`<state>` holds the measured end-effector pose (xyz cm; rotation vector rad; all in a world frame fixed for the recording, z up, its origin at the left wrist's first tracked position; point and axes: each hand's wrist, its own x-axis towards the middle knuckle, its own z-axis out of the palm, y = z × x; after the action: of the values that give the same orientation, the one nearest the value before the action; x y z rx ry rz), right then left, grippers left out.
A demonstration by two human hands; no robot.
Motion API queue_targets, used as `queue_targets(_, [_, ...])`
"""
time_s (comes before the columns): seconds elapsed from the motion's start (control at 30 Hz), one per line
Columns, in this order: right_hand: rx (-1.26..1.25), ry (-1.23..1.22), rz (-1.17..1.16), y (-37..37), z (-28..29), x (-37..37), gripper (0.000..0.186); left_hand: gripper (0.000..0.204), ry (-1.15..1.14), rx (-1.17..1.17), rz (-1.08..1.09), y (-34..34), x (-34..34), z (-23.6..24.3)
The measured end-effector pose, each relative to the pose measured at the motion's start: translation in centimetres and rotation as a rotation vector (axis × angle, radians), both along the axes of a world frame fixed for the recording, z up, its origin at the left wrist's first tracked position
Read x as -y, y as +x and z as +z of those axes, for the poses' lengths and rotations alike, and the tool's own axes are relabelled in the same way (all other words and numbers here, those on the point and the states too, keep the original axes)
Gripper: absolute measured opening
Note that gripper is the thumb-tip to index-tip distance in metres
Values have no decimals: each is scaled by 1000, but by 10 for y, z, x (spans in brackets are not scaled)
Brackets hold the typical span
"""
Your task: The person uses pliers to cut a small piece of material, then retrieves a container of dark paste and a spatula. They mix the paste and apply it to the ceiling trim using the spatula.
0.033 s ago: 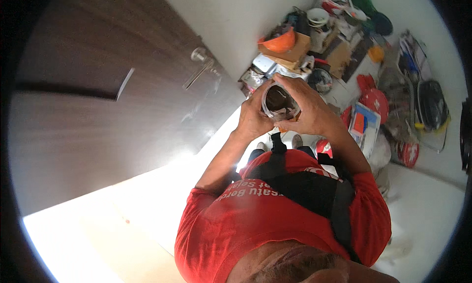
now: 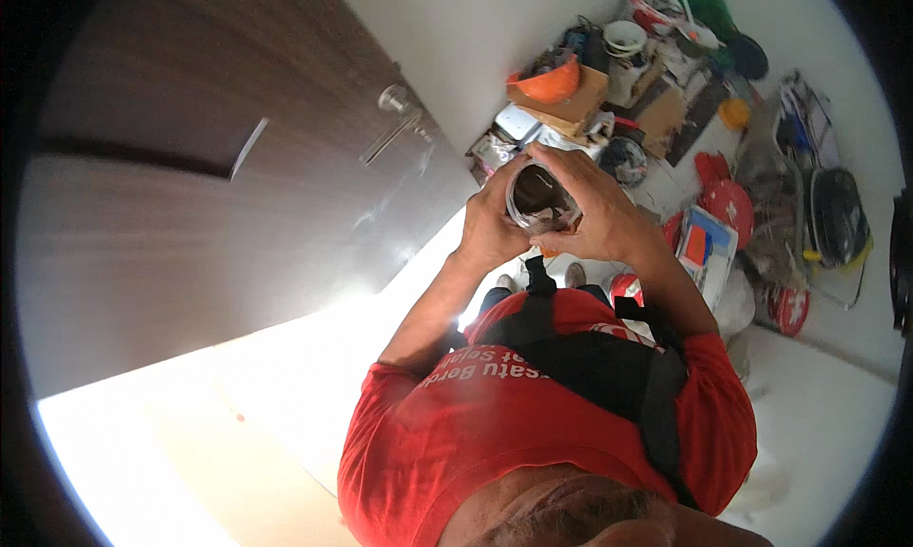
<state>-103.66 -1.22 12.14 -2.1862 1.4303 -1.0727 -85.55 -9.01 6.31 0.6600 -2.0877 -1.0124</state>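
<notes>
I hold a round, clear plastic container (image 2: 542,197) at chest height, with my left hand (image 2: 489,222) closed on its left side and my right hand (image 2: 597,214) wrapped round its right side. Its open top faces up toward me, showing something dark brown inside that I cannot make out clearly. Both hands are above my shoes (image 2: 574,275), in front of my red shirt and black straps. A small orange part (image 2: 548,252) shows just below the container; I cannot tell what it is.
A dark wooden door (image 2: 190,243) with a metal handle is on my left. Ahead and right, floor clutter includes an orange helmet (image 2: 544,83), cardboard (image 2: 578,109), buckets (image 2: 625,37), a red plastic item (image 2: 727,203) and bags (image 2: 835,219). A white wall (image 2: 428,24) stands behind.
My hands hold the container in the same place in view. The door and clutter have shifted slightly in the picture, as my head or body has moved a little.
</notes>
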Motion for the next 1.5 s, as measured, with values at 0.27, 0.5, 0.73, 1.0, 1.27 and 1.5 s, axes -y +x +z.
queue_targets(0.27, [100, -75, 285, -17, 4, 2, 112, 92, 9, -322, 251, -14, -42, -6])
queue_targets(0.5, [489, 70, 252, -38, -41, -43, 75, 84, 300, -327, 678, -8, -103, -25])
queue_targets(0.73, [499, 644, 342, -52, -134, -93, 39, 91, 269, -131, 983, 29, -157, -44])
queue_targets(1.0, [189, 787, 355, -58, -178, -97, 49, 92, 228, -96, 1090, 56, -174, -44])
queue_targets(1.27, [138, 889, 295, -27, -208, -95, 57, 92, 198, -102, 1093, 98, -172, -47])
queue_targets(1.5, [42, 1021, 301, 26, -219, -71, 54, 87, 252, -226, 996, 153, -164, -69])
